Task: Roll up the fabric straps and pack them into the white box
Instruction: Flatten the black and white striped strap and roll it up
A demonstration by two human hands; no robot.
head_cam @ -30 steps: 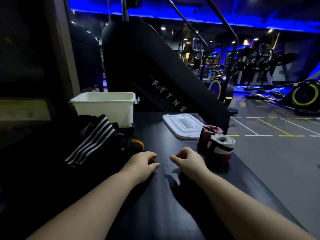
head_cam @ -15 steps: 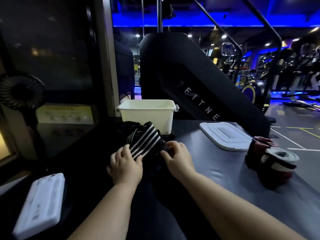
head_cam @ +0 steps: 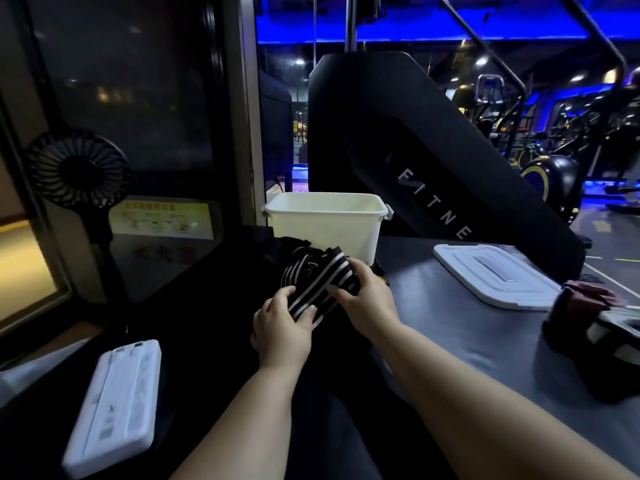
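You are working at a dark table (head_cam: 450, 327), and by my reading you are standing early in the job. The white box (head_cam: 325, 225) is waiting at the far middle of the table, open, with nothing showing above its rim. Its floor is hidden from this angle, so I cannot tell whether you have packed anything yet. Its lid (head_cam: 495, 275) is lying flat to the right of it, apart from the box.

At the near right edge a rolled bundle (head_cam: 595, 341), dark with a pale band and a reddish piece behind it, is sitting on the table outside the box. It looks like rolling done but packing left to do. A loose dark heap of straps (head_cam: 294, 245) is lying just in front of the box's left corner. It is too dim to count and appears unrolled.

The black-and-white striped strap (head_cam: 320, 282) is the one you are handling. You are holding it just near of that heap, in front of the box, and it is bunched rather than wound tight. Your right hand (head_cam: 369, 301) is gripping its right side, fingers curled round the fabric. Your left hand (head_cam: 280, 329) is pinching its near end, thumb lying on the stripes and fingers curled round the edge.

I judge you are only beginning this roll, and after it the heap and the bundle are waiting to go into the box.
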